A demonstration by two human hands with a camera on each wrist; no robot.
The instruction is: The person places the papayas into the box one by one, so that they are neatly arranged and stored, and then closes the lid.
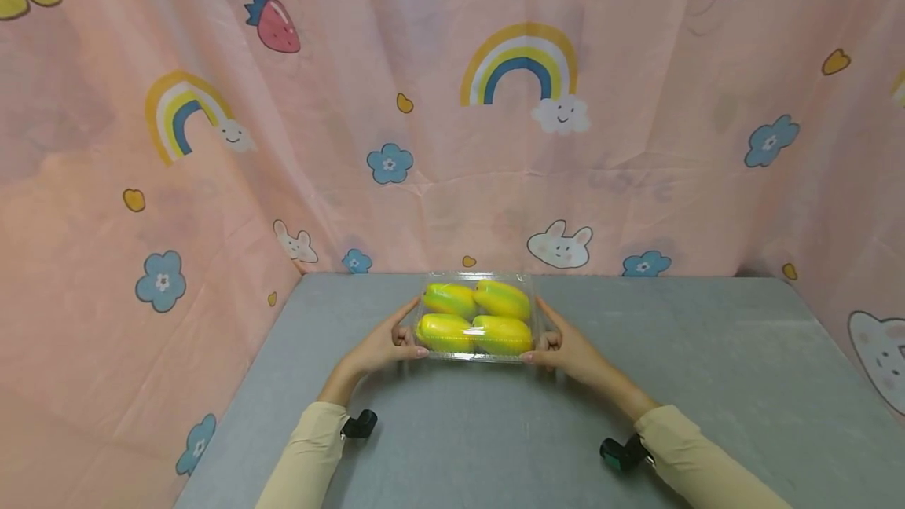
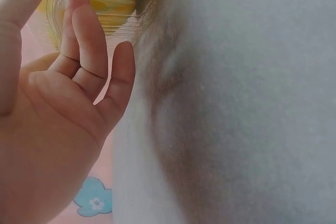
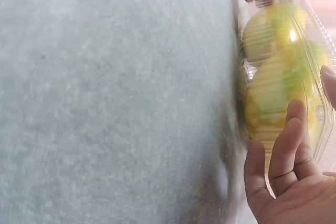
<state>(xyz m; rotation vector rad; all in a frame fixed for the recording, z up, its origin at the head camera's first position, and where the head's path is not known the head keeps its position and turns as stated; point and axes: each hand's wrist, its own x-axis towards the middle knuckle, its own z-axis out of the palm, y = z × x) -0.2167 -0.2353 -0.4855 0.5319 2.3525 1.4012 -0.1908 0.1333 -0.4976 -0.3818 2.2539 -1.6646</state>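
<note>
A clear plastic clamshell box (image 1: 475,359) with its lid down stands between both hands near the table's far side. Several yellow-green fruits, which look like mangoes (image 1: 445,333), lie inside in two rows. My left hand (image 1: 378,348) grips the box's left end, thumb at the front edge and index finger stretched along the side. At the right end my right hand (image 1: 578,350) holds it the same way. In the right wrist view the box wall (image 3: 268,145) is beside the curled lower fingers (image 3: 286,150). Whether the box's underside touches the table cannot be told.
A grey table (image 1: 459,438) extends around the box on all sides. Behind it and to both sides hangs a pink curtain (image 1: 438,218) printed with rainbows, flowers and rabbits. Small black devices sit at the left wrist (image 1: 360,424) and right wrist (image 1: 622,454).
</note>
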